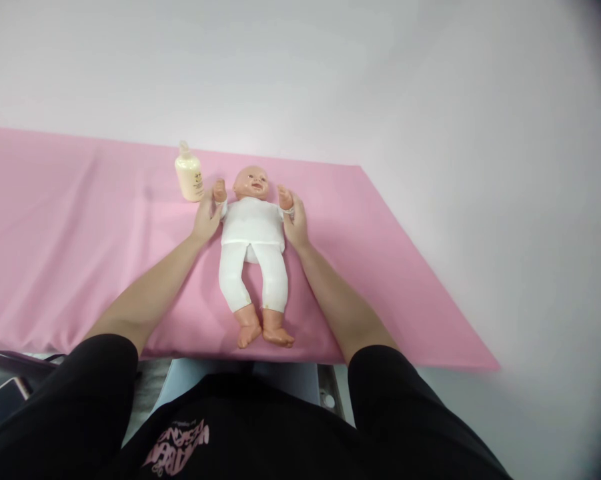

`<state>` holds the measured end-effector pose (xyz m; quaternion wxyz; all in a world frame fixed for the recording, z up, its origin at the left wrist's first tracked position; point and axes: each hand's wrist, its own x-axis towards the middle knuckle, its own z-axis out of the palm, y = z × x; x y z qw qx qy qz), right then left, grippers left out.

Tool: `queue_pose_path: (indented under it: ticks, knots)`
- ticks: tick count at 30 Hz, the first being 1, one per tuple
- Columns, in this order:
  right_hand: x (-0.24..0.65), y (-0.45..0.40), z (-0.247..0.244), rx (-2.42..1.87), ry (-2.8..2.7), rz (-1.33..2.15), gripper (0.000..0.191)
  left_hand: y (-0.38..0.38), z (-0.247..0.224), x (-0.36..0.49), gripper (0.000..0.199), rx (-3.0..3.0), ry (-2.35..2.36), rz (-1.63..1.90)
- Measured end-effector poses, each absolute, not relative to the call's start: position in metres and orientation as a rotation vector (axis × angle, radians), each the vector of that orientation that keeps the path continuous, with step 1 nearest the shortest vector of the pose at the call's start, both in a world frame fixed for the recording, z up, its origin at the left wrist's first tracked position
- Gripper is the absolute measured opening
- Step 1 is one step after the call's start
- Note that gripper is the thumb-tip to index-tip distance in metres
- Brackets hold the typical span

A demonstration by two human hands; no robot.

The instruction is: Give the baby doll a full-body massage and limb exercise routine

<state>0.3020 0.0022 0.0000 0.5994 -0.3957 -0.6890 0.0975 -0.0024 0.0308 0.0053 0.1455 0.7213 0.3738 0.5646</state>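
A baby doll [253, 223] with a white cloth body lies on its back on the pink cloth [340, 220], head at the far side and feet towards me. Its arms are raised beside its head. My left hand [207, 217] is closed around the doll's arm on the left, just below the doll's hand. On the other side my right hand [296, 223] wraps the doll's other arm near the wrist. Some of my fingers are hidden behind the doll's arms.
A pale yellow pump bottle [190, 177] stands close beyond my left hand. White wall [300, 80] rises behind the pink-covered table and continues to the right. A dark-screened device [4, 403] sits at the lower left, below the table edge.
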Motion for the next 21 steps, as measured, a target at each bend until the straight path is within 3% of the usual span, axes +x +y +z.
queue_pose_path:
  ticks: [9, 21]
  knots:
    - [0.3008, 0.0064, -0.0041, -1.047, -1.836, 0.191, 0.065, 0.0295, 0.0085, 0.0027, 0.055, 2.491, 1.106, 1.177]
    - [0.3010, 0.0055, -0.0038, -1.044, -1.856, 0.138, 0.071, 0.0268, 0.0101, 0.0027, 0.054, 2.524, 1.180, 1.128]
